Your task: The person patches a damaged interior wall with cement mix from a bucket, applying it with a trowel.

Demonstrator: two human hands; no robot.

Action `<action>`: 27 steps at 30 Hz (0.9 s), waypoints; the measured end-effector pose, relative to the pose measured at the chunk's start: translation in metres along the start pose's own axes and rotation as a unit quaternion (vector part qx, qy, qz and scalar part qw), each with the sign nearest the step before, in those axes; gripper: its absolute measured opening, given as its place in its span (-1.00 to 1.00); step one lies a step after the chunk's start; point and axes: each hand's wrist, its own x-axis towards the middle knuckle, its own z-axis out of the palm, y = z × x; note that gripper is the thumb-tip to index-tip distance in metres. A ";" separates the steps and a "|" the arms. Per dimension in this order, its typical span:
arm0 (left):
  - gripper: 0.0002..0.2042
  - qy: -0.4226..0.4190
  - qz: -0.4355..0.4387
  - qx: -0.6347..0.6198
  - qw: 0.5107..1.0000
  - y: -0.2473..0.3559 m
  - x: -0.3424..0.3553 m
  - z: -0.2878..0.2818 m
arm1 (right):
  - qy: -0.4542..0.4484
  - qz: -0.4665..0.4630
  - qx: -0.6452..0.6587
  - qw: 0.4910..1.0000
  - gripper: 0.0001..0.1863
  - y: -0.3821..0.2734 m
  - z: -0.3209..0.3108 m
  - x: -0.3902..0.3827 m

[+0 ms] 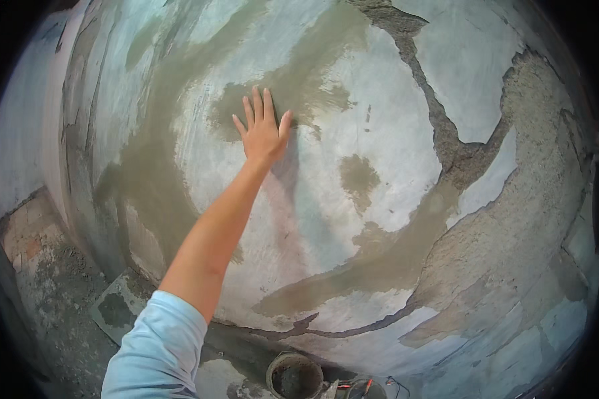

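My left hand point(262, 132) lies on a pale, peeling plaster wall point(353, 86), fingers spread, over a greenish-grey patch of smeared mortar point(313, 60). My bare forearm and pale blue sleeve reach up to it from the bottom. Around it are more damp-looking mortar patches point(359, 179) and a dark, jagged crack point(449, 126) running down the upper right into a broad strip of rough exposed render point(486, 253). My right hand is out of sight.
At the bottom centre stands a bucket point(271, 376) with dark material inside, beside tools with orange parts point(359, 389) too small to make out. A flat board with grey mortar point(103, 312) rests at lower left on rough, dirty ground point(33, 246).
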 end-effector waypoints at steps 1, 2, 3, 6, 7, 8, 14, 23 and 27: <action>-0.14 0.011 -0.030 0.003 0.999 0.004 0.007 -0.001 | -0.003 0.036 0.014 0.999 -0.58 -0.001 -0.003 -0.005; -0.14 0.009 -0.027 0.001 1.000 0.011 0.013 0.000 | -0.006 0.072 0.027 0.997 -0.56 -0.001 -0.006 -0.009; -0.14 -0.020 0.048 0.019 0.998 0.023 0.020 0.001 | -0.007 0.109 0.040 0.993 -0.55 -0.002 -0.012 -0.011; -0.12 -0.066 0.162 0.045 0.984 0.048 0.058 -0.008 | -0.014 0.174 0.068 0.982 -0.51 -0.020 -0.018 -0.006; -0.11 -0.065 0.159 0.042 0.984 0.054 0.074 -0.010 | -0.015 0.140 0.046 0.989 -0.50 -0.025 -0.017 -0.002; -0.11 -0.064 0.155 0.041 0.985 0.061 0.089 -0.014 | -0.017 0.105 0.024 0.994 -0.50 -0.030 -0.017 0.002; -0.11 -0.058 0.149 0.034 0.987 0.061 0.099 -0.007 | 0.008 -0.027 -0.043 0.999 -0.51 -0.061 -0.010 0.006; -0.11 -0.054 0.172 0.058 0.982 0.001 0.004 -0.010 | -0.086 0.078 0.066 0.991 -0.66 -0.015 -0.001 -0.016; -0.12 -0.082 0.146 0.043 0.985 -0.040 -0.053 -0.021 | -0.074 0.012 0.005 0.997 -0.68 -0.022 0.000 -0.007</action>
